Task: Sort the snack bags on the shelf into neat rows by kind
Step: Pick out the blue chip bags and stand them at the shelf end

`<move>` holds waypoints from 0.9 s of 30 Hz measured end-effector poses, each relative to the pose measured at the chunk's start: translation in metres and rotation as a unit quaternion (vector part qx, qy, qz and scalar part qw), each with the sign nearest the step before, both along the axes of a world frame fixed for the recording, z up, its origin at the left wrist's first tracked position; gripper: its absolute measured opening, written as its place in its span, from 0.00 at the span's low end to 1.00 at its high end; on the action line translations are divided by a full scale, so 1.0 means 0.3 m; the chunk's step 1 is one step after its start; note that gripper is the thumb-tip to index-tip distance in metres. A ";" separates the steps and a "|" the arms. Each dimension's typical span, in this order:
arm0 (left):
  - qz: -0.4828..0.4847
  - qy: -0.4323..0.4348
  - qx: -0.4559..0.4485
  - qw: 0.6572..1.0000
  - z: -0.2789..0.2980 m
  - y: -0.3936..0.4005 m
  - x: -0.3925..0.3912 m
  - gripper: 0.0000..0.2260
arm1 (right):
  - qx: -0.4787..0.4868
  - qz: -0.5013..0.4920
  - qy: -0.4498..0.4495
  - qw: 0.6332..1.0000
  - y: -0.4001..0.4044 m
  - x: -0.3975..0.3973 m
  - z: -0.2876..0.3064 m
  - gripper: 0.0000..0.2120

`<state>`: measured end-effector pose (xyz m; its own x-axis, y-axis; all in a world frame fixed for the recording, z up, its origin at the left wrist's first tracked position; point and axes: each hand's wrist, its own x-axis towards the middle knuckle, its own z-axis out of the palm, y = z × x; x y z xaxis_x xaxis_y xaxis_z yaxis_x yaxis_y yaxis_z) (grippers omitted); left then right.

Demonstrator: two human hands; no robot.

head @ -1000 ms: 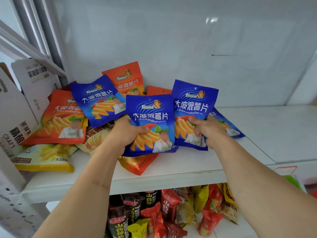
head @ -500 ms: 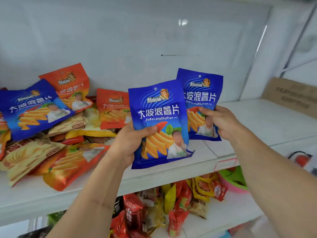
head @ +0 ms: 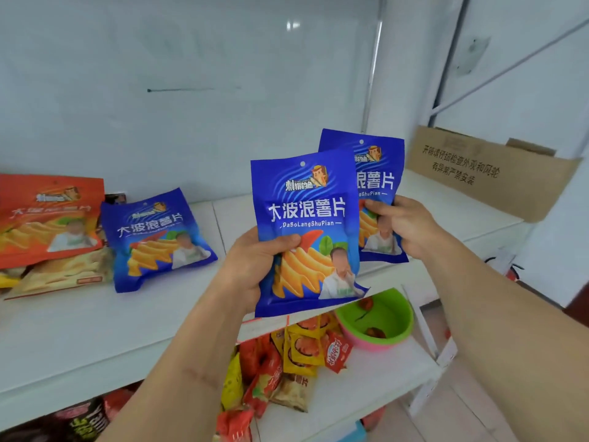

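The left hand point(head: 255, 266) grips a blue snack bag point(head: 306, 231) by its lower left side, the thumb lying across the front and the other fingers hidden behind it. The bag is upright, facing the camera, and is held in the air above the front edge of the shelf point(head: 95, 330). The right hand point(head: 404, 224) holds a second blue bag point(head: 376, 173) of the same kind, with the thumb on the front and the fingers curled round its right edge. This second bag is also upright; it stands just behind the first one and to the right of it, and the first bag covers its left part.

On the shelf, to the left of the hands, a third blue bag point(head: 159, 240) lies tilted, its top leaning toward the back wall. Just beside it on the left there is an orange bag point(head: 47, 218), which rests on top of a pale yellow bag point(head: 63, 272). These bags touch each other in a loose pile.

At the far right end of the shelf a brown cardboard box point(head: 487, 173) with printed characters leans against the wall.

On the lower shelf point(head: 366, 384), under the hands, many red and yellow small packets point(head: 302, 349) are heaped. To the right of them stands a green bowl point(head: 392, 314) inside a pink one.
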<state>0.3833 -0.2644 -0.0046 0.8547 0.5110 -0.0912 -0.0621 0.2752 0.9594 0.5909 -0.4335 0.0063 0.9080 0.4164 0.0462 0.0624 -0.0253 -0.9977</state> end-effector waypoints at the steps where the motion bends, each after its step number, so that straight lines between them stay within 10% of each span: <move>1: -0.003 0.002 0.003 1.000 0.001 -0.023 0.051 0.17 | 0.000 -0.003 0.002 1.000 -0.030 0.053 -0.008 0.12; 27: 0.072 0.061 0.017 0.995 -0.026 -0.248 1.227 0.15 | -0.048 0.060 0.029 0.997 -0.150 1.274 -0.061 0.14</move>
